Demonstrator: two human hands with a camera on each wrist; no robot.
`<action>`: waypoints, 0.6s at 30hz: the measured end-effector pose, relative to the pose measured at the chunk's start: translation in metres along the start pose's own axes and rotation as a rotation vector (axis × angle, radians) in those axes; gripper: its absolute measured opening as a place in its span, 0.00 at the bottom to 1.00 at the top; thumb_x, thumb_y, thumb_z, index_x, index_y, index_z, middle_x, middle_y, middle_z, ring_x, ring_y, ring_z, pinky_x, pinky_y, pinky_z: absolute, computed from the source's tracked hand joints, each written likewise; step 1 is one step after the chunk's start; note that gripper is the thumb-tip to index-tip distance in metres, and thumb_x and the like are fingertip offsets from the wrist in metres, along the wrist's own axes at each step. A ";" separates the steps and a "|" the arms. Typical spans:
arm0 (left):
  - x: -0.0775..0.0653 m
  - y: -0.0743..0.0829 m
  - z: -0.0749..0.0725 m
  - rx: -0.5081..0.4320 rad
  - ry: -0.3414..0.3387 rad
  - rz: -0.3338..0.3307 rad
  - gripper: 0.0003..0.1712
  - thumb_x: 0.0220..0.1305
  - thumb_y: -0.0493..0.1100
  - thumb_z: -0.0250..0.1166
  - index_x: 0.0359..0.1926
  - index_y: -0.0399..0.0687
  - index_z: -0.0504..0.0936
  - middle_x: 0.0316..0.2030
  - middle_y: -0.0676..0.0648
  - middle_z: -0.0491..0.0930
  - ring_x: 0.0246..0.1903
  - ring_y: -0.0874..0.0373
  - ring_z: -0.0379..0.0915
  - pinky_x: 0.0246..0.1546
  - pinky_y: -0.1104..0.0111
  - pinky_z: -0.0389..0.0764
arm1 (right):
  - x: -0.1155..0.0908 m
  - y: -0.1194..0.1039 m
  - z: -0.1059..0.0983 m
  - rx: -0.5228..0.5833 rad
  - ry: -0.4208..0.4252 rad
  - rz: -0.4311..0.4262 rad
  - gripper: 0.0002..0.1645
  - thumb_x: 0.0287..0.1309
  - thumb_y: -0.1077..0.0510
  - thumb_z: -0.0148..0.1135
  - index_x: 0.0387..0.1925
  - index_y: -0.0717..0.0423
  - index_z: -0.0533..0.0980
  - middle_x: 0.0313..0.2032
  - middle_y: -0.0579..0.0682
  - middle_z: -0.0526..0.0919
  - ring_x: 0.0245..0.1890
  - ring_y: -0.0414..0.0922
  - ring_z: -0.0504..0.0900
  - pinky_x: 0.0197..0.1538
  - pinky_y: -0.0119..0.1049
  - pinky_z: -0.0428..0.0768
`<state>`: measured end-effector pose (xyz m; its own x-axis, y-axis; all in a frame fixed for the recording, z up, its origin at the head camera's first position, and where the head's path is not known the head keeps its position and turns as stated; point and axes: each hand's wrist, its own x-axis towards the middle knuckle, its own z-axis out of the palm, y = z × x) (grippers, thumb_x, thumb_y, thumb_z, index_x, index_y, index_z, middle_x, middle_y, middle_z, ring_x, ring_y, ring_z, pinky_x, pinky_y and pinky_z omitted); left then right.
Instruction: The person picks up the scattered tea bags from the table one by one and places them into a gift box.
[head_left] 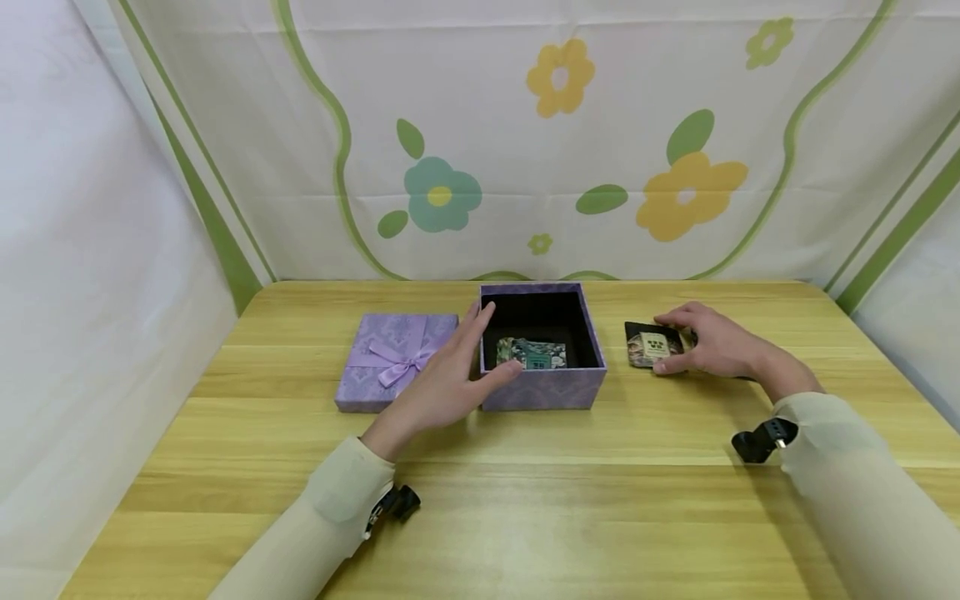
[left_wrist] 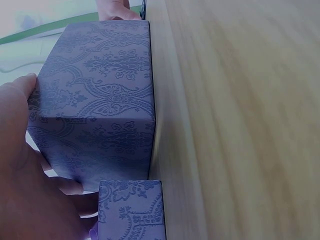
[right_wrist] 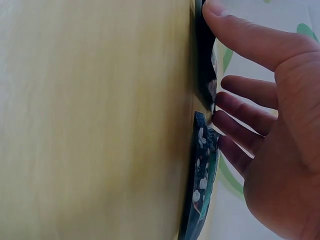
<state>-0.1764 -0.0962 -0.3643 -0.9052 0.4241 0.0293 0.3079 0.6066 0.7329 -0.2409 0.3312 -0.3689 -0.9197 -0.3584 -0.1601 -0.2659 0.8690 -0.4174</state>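
An open purple patterned box (head_left: 543, 390) with a dark interior stands at the back centre of the table. Inside it lie green floral packets (head_left: 551, 354). My left hand (head_left: 450, 367) rests at the box's near left corner, thumb over the front rim and fingers along the left wall. To the right, my right hand (head_left: 716, 340) spans a small flat dark packet (head_left: 645, 346) with a pale label, thumb at its near edge and index finger at its far edge. Another flat packet (right_wrist: 200, 182), dark with white flowers, lies under that hand, mostly hidden in the head view.
The purple lid (head_left: 375, 346), tied with a lilac bow (head_left: 401, 363), lies left of the box, partly behind my left hand. A wooden table (head_left: 570, 508) carries everything. A white flowered cloth (head_left: 510, 133) hangs along its back edge.
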 end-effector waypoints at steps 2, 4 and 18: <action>0.000 0.000 0.000 0.002 -0.001 -0.001 0.54 0.70 0.80 0.54 0.85 0.80 0.36 0.87 0.59 0.30 0.85 0.41 0.42 0.76 0.31 0.58 | 0.000 0.000 0.000 -0.006 -0.002 -0.002 0.60 0.55 0.33 0.79 0.77 0.63 0.67 0.75 0.74 0.61 0.72 0.74 0.64 0.69 0.75 0.65; 0.000 0.001 0.000 0.003 -0.003 -0.005 0.54 0.70 0.80 0.54 0.85 0.80 0.36 0.87 0.60 0.29 0.85 0.41 0.42 0.77 0.31 0.58 | 0.001 0.001 0.000 -0.017 -0.006 -0.005 0.61 0.54 0.33 0.80 0.77 0.63 0.67 0.75 0.74 0.60 0.72 0.74 0.63 0.69 0.76 0.65; 0.001 0.000 -0.001 -0.001 -0.002 -0.002 0.54 0.71 0.79 0.55 0.85 0.80 0.35 0.87 0.60 0.30 0.85 0.40 0.43 0.76 0.31 0.58 | 0.004 -0.006 0.001 -0.032 -0.011 -0.009 0.60 0.49 0.33 0.83 0.75 0.61 0.71 0.69 0.69 0.66 0.67 0.69 0.67 0.64 0.72 0.70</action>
<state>-0.1771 -0.0965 -0.3641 -0.9052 0.4243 0.0261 0.3055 0.6066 0.7339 -0.2431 0.3245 -0.3676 -0.9142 -0.3697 -0.1660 -0.2834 0.8761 -0.3901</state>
